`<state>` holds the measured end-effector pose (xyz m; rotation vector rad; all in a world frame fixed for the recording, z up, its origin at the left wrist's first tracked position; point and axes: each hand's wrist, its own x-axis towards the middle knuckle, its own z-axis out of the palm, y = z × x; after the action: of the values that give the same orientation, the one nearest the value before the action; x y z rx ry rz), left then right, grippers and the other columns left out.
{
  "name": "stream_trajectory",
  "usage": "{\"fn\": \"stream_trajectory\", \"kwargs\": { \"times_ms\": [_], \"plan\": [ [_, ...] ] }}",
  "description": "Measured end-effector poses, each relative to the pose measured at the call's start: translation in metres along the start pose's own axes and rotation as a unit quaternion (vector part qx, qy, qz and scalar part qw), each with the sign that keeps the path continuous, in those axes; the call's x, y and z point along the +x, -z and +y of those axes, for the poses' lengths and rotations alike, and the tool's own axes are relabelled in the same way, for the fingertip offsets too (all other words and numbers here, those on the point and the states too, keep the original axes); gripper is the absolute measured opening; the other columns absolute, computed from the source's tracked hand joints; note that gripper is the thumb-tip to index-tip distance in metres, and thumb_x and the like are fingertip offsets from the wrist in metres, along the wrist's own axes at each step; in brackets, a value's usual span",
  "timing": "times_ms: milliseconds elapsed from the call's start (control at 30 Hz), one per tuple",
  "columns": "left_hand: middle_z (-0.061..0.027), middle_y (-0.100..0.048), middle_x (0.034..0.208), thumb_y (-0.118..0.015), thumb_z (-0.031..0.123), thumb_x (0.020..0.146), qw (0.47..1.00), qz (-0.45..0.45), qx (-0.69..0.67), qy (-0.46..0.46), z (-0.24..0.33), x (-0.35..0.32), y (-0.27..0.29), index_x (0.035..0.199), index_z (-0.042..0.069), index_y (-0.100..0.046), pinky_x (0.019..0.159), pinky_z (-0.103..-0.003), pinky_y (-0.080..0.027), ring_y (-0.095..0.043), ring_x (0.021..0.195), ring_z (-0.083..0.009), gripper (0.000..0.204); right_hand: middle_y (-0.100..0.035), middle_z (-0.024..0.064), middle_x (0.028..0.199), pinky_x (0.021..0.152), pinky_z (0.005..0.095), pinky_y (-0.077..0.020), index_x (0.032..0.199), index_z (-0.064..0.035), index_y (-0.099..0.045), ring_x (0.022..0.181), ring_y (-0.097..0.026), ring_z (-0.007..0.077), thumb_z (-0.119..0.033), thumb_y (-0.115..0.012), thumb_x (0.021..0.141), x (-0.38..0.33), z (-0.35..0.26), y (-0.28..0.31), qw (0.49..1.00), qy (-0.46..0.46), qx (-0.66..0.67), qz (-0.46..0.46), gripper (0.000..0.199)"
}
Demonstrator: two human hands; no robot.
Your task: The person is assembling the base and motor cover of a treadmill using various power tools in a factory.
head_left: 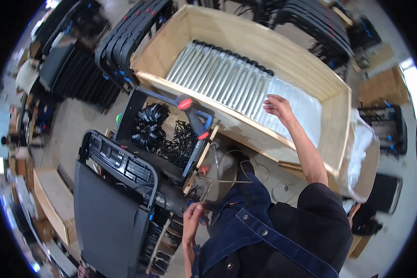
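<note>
My right hand [278,106] hovers inside a long wooden crate [245,116], its fingers apart and nothing visible in them. Just left of it lies a row of silver metal tubes [217,81] with black round ends. Cloudy plastic wrap [299,109] lines the crate to the right of the tubes. Close to my waist is my left hand [192,217], its fingers curled around something dark that I cannot make out. A black and red tool handle [194,120] rests across the rim of a parts bin [127,125], between the crate and my left hand.
Black bolts [178,143] and round black parts [150,123] fill the bin. Near left stands a large dark grey panel [106,217] with a black frame [120,157]. Stacked black frames [129,37] stand behind. A thin hose [227,181] runs beside my legs.
</note>
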<state>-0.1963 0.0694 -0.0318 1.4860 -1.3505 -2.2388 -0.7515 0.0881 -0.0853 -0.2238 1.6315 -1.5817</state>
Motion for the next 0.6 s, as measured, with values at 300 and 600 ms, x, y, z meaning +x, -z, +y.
{"fn": "stream_trajectory", "kwargs": {
  "times_ms": [300,600],
  "plan": [
    [-0.0029,-0.066,0.098,-0.062,0.032,0.103,0.951,0.178,-0.158,0.196,0.036,0.040,-0.139,0.130,0.003,-0.062,0.078,-0.026,-0.053,-0.062,0.089,-0.0120,0.040,-0.063,0.0092,0.084,0.049,0.0348,-0.0502,0.099,-0.0023,-0.064,0.059,-0.059,0.0214,-0.049,-0.079,0.085,0.242,0.241,0.119,0.939,-0.273,-0.146,0.153,0.051],
    [-0.0077,-0.068,0.100,-0.060,0.033,0.104,0.910,0.254,-0.214,0.247,0.044,0.067,-0.178,0.128,0.001,-0.062,0.087,-0.030,-0.054,-0.066,0.093,-0.0163,0.040,-0.049,0.0005,0.054,0.034,0.0317,-0.0309,0.065,-0.0131,-0.049,0.037,-0.043,0.0151,-0.055,-0.081,0.082,0.296,0.285,0.149,0.934,-0.293,-0.063,0.196,0.055]
  ]
}}
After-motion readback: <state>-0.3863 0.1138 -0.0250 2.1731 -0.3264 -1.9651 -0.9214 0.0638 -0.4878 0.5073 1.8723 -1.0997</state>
